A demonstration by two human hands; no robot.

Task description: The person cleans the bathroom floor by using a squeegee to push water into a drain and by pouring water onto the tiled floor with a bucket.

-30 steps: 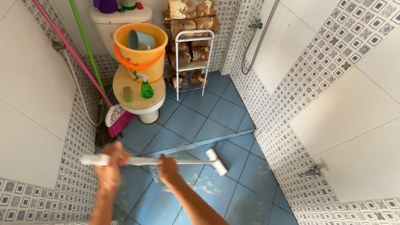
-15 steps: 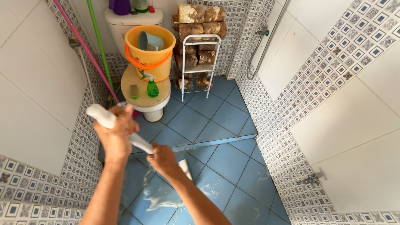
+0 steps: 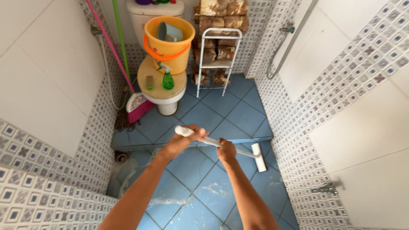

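The white long-handled scrubber (image 3: 221,145) was swung from a steep, near-hidden position close to the body out to the right, so that its head (image 3: 259,157) was laid on the blue floor tiles (image 3: 200,170) near the right-hand wall. The left hand (image 3: 183,140) was lowered from chest height and moved right along the handle end. The right hand (image 3: 226,151) was extended further forward, with both arms stretched out. The view was shifted, so that the toilet (image 3: 164,91) and the orange bucket (image 3: 168,42) were displaced rightwards.
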